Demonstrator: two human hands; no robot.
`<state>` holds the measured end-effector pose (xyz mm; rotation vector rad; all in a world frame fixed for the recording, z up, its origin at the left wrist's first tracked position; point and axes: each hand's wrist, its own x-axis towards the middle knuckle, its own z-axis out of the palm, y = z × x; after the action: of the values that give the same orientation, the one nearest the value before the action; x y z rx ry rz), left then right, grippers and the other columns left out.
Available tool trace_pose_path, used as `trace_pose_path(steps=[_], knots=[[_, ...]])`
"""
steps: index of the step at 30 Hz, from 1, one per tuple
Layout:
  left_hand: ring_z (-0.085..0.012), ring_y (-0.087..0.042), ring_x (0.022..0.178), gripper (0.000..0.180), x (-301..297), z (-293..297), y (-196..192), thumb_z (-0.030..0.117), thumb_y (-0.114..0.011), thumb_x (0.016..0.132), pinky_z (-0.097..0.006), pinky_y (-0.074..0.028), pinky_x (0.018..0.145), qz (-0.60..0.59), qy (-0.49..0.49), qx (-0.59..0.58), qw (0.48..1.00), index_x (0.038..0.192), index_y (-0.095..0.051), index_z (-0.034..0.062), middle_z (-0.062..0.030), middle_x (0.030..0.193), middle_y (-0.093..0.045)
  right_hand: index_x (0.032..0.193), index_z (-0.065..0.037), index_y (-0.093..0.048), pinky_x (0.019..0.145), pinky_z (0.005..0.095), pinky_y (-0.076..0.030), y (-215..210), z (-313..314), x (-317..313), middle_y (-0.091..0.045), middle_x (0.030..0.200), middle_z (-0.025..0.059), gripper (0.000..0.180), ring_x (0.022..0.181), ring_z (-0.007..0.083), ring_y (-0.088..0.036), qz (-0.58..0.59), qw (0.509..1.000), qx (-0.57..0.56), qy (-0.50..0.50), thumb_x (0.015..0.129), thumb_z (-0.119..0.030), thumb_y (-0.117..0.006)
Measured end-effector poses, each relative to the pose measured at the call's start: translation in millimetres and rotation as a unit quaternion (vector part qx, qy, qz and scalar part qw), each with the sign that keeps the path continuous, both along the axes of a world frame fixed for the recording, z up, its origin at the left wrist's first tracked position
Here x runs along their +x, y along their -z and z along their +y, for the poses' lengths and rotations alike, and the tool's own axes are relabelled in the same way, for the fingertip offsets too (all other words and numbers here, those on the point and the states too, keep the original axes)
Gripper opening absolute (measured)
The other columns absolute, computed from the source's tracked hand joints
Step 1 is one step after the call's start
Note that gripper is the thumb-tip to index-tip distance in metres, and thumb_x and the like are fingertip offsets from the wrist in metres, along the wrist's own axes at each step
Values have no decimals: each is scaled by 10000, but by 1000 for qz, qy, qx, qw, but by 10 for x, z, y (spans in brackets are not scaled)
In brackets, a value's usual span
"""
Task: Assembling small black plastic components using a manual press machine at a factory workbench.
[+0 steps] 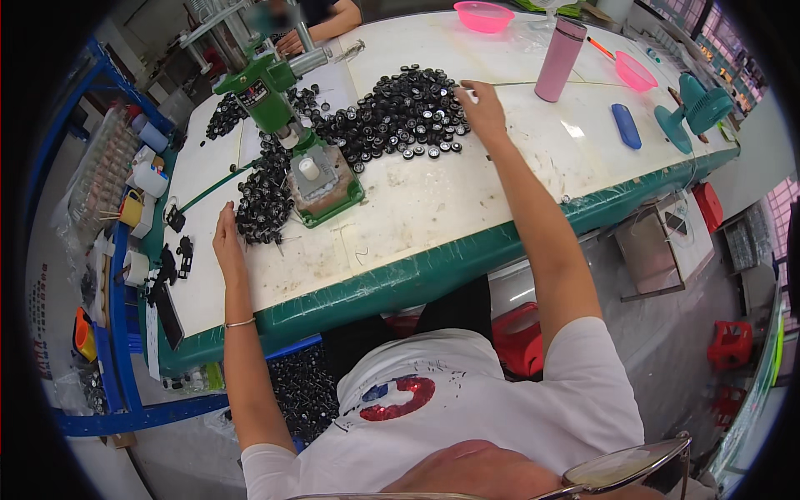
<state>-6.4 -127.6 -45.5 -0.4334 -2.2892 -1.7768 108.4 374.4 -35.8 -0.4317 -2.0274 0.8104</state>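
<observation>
The left hand (227, 237) lies flat on the table (433, 208), fingers loosely open, touching the near edge of a heap of small black wheels (392, 112). Beyond it stands a green press (287, 125). Farther off, the right hand (482, 108) pinches something too small to make out.

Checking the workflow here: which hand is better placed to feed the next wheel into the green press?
Left. The left hand rests by the wheels right beside the press; the right hand is further off.
</observation>
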Motion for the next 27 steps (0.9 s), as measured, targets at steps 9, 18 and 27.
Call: trace_pose_path(steps=[9, 18, 27], knots=[[-190, -509, 1208, 462, 23, 18, -17, 320, -538, 963, -297, -335, 1057, -25, -35, 51, 998, 1262, -560, -32, -141, 1282, -575, 1284, -47, -542, 1033, 384, -372, 102, -119, -349, -514, 1338, 173, 623, 1238, 312, -480, -179, 984, 17, 17, 916, -532, -409], [-187, -521, 1188, 436, 29, -40, -2, 312, -565, 951, -293, -374, 1023, -21, -20, 54, 998, 1248, -580, -6, -129, 1275, -581, 1344, -14, -457, 1047, 402, -357, 128, -931, -165, -459, 1381, 201, 651, 1252, 351, -455, -173, 985, 5, 17, 919, -506, -454], [-303, -477, 1254, 353, 413, 232, -224, 215, -687, 848, -373, -359, 1041, 301, -10, -158, 940, 1157, -645, 51, -140, 1297, -560, 1387, -13, -387, 1085, 432, -286, 156, -1457, -154, -400, 1420, 207, 670, 1316, 339, -367, -143, 984, 23, 101, 916, -479, -482]])
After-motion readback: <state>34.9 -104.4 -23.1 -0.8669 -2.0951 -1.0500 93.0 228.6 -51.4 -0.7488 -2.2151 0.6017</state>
